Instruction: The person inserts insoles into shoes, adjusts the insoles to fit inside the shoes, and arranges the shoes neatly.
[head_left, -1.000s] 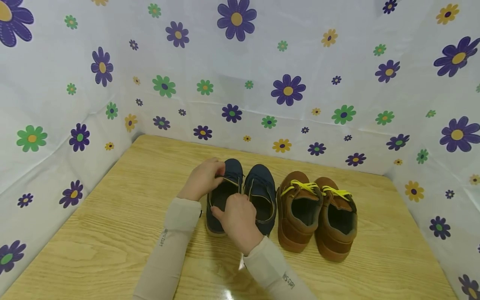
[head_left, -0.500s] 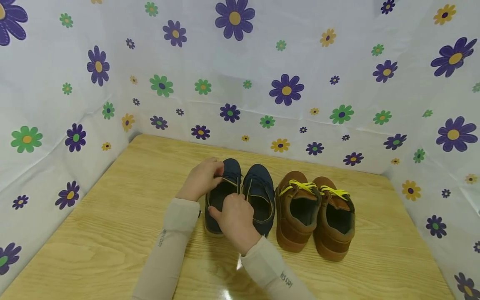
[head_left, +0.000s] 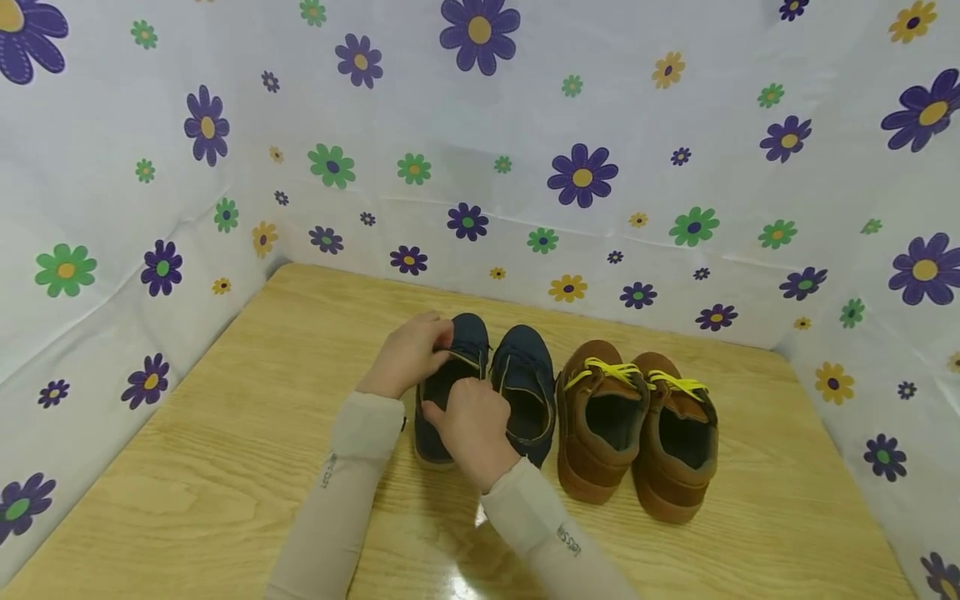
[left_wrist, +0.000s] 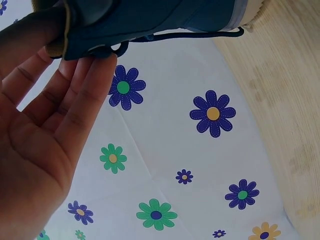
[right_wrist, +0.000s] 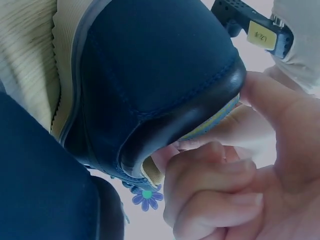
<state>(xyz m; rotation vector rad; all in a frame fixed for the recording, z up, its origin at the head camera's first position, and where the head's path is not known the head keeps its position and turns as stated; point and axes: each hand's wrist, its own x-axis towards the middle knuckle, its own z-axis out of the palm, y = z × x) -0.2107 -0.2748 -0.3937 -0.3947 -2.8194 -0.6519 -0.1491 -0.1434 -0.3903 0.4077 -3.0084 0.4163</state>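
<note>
Two navy lace-up shoes stand side by side, toes away from me in the head view: the left navy shoe (head_left: pixel 432 429) and the right navy shoe (head_left: pixel 522 350). My left hand (head_left: pixel 408 354) pinches the left shoe's upper at the laces. In the left wrist view, its fingertips (left_wrist: pixel 106 67) lie against the outer side by a dark lace (left_wrist: pixel 190 35). My right hand (head_left: pixel 474 425) holds the left shoe's opening from the right. Its thumb (right_wrist: pixel 260 92) touches the heel collar in the right wrist view, while the other fingers curl by the opening; their exact contact is partly hidden.
To the right stands a pair of brown shoes with yellow laces, the nearer brown shoe (head_left: pixel 588 458) and the farther brown shoe (head_left: pixel 671 483). All rest on a wood-grain table (head_left: pixel 225 467). A flower-patterned white cloth (head_left: pixel 420 117) encloses the back and sides.
The head view shifts slightly. Both hands stay at the left navy shoe, with only a slight movement of the right hand at its opening.
</note>
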